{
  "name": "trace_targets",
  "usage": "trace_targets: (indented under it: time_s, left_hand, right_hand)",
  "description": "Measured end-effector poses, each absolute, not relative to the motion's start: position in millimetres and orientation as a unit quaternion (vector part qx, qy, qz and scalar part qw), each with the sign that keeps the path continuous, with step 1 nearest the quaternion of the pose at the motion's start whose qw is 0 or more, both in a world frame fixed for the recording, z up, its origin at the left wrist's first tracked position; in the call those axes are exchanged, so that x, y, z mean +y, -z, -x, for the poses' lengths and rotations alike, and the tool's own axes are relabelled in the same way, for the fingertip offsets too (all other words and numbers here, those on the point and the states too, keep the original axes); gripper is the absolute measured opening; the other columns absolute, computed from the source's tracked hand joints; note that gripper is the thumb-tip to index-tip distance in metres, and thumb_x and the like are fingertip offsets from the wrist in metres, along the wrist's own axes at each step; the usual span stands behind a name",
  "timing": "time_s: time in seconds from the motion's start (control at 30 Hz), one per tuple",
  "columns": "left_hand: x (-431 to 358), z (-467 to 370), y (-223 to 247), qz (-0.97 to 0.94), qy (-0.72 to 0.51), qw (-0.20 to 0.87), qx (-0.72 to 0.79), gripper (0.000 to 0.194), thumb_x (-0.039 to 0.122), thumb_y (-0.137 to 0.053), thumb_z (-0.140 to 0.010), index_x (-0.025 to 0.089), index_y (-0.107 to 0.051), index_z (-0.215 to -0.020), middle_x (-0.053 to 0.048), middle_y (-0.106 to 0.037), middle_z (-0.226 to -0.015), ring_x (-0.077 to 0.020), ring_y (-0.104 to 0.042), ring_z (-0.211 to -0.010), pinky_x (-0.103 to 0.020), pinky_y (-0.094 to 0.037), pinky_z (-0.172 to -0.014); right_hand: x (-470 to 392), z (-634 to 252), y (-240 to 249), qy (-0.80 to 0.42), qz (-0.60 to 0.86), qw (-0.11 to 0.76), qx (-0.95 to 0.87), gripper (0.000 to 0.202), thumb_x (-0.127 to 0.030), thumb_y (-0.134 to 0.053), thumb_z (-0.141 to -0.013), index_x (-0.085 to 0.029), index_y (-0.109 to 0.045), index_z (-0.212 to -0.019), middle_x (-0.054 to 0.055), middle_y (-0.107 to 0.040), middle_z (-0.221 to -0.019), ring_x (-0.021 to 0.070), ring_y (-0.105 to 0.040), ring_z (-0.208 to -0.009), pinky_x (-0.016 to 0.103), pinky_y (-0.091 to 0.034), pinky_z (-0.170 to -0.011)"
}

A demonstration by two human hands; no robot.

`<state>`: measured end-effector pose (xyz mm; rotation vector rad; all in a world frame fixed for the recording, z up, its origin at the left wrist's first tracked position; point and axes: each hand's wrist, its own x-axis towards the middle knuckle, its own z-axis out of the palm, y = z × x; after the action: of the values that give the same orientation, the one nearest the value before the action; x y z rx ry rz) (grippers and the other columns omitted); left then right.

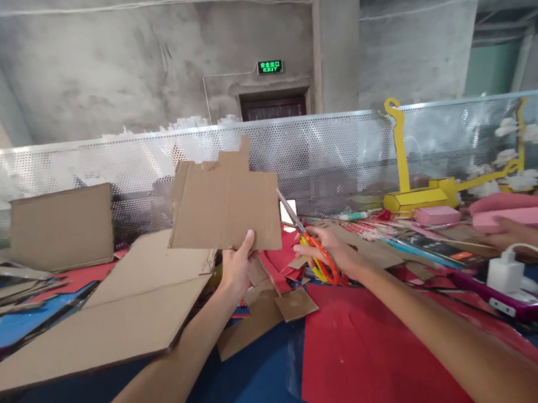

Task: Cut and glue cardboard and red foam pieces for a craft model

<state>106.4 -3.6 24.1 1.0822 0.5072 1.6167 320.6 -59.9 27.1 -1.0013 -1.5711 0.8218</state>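
My left hand [240, 264] grips the lower edge of an irregularly cut piece of cardboard [224, 200], thumb in front, and holds it up above the table. The cardboard's top edge is stepped, with a narrow tab rising near its right side. In my right hand [334, 252] is a pair of scissors [322, 257] with orange and yellow handles, fingers around the handles. The blades point up and left, their tips at the cardboard's right edge. Whether the tips touch it I cannot tell.
A large cardboard sheet [115, 305] lies left, another board [64, 228] stands behind it. Red sheet [366, 353] lies under my right arm. At right are a purple power strip [517, 305] with a white charger [505, 274], yellow hook-shaped model [415, 196], and another person's hand [511, 234] by pink pieces.
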Motion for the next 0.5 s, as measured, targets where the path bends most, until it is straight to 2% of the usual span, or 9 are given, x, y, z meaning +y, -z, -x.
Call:
trace_targets:
  time_s: [0.13,0.27,0.5]
  left_hand:
    - [-18.3,-117.4,-15.5,-0.51,-0.624,0.555,0.206,0.048,0.035,-0.09,-0.073,0.016,-0.073,-0.114,-0.015,-0.076,-0.125,-0.0284,-0.074,-0.108,-0.034,-0.062,-0.081]
    - [-31.0,-124.3,-14.0,-0.529,-0.607,0.556,0.207,0.057,0.037,-0.091,-0.072,0.018,-0.071,-0.121,-0.015,-0.077,-0.122,-0.0295,-0.074,-0.108,-0.037,-0.061,-0.082]
    - [-31.3,-123.7,-12.7,-0.538,-0.609,0.536,0.23,0.053,0.037,-0.092,-0.07,0.015,-0.073,-0.114,-0.016,-0.078,-0.118,-0.0284,-0.075,-0.101,-0.036,-0.062,-0.081]
  right_hand:
    - [-52.3,-305.1,-20.3,-0.35,0.39,0.595,-0.61,0.049,-0.043,-0.084,-0.069,-0.023,-0.054,-0.101,-0.008,-0.057,-0.061,0.0111,-0.051,-0.043,0.022,-0.044,-0.04]
    - [-50.0,-299.2,-17.5,-0.345,0.362,0.643,-0.58,0.052,-0.042,-0.086,-0.066,-0.024,-0.053,-0.1,-0.009,-0.054,-0.066,0.011,-0.052,-0.046,0.023,-0.046,-0.04]
    - [-44.8,-300.6,-13.2,-0.321,0.348,0.651,-0.593,0.048,-0.044,-0.084,-0.067,-0.024,-0.052,-0.097,-0.008,-0.054,-0.066,0.0112,-0.054,-0.049,0.023,-0.046,-0.045]
